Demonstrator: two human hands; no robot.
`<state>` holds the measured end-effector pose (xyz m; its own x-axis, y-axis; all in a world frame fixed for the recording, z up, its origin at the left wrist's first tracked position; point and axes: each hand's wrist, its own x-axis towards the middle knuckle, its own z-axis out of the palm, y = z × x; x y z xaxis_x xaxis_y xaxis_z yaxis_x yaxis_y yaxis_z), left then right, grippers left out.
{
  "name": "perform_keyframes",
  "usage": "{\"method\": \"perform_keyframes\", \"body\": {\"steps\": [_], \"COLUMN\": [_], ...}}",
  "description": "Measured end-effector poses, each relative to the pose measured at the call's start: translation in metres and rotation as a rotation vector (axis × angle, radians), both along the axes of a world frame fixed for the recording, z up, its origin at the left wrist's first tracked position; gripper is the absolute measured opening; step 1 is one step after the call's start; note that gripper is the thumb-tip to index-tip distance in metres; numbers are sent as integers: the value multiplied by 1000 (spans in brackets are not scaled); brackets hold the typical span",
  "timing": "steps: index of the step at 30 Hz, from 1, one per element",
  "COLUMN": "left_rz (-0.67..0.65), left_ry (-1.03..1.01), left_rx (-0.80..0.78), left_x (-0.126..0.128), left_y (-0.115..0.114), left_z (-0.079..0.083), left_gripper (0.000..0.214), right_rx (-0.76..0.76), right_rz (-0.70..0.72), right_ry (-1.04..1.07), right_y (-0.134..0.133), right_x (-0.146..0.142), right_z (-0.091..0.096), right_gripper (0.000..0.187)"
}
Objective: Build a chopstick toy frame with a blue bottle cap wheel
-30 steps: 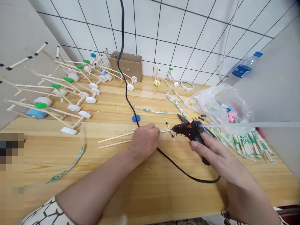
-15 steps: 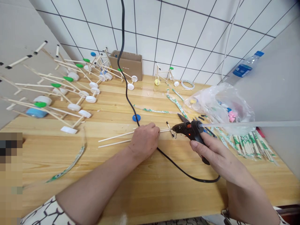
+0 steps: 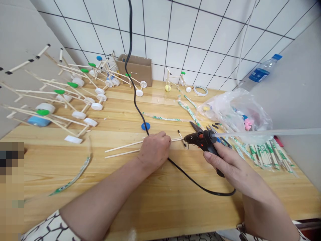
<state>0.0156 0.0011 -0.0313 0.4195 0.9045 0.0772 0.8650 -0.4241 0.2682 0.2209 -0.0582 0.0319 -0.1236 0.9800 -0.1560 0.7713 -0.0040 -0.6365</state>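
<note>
My left hand (image 3: pixel 155 150) is closed over thin wooden sticks (image 3: pixel 122 146) on the table; their ends stick out on both sides of it. To the right, the stick ends meet a short crosspiece with black tips (image 3: pixel 181 138). My right hand (image 3: pixel 225 164) grips a black hot glue gun (image 3: pixel 200 139) by its handle, with a small red light glowing. The gun's nozzle sits right at the joint of sticks and crosspiece. A long clear glue stick (image 3: pixel 265 133) runs out of the gun's back. The sticks' middle is hidden under my left fingers.
Several stick models with white wheels and green caps (image 3: pixel 72 85) stand at the left. A cardboard box (image 3: pixel 137 70), a tape roll (image 3: pixel 200 90) and a clear plastic bag (image 3: pixel 233 103) are at the back. Wrapped chopsticks (image 3: pixel 269 155) lie right. A black cord (image 3: pixel 200 187) crosses the table.
Almost nothing differs. The glue gun has shifted very slightly to the left, its nozzle still at the joint; my left hand stays in place on the sticks.
</note>
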Motion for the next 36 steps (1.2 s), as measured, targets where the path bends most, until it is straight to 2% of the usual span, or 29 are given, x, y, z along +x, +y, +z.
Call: {"method": "perform_keyframes", "body": {"steps": [12,22,36], "left_rz": [-2,-6,0], "left_ry": [-4,-14,-16], "left_rx": [-5,15,12], "left_x": [0,-1,0], "left_y": [-1,0,-1], "left_z": [1,-2,0], "left_gripper": [28,27,26], "right_rx": [-57,-41,15], "right_rz": [-9,-26,-6], "right_ry": [95,148,69], "right_y": [3,5,5], "right_x": [2,-1,-4], "right_z": [2,-3,-2], "right_gripper": [31,31,32]}}
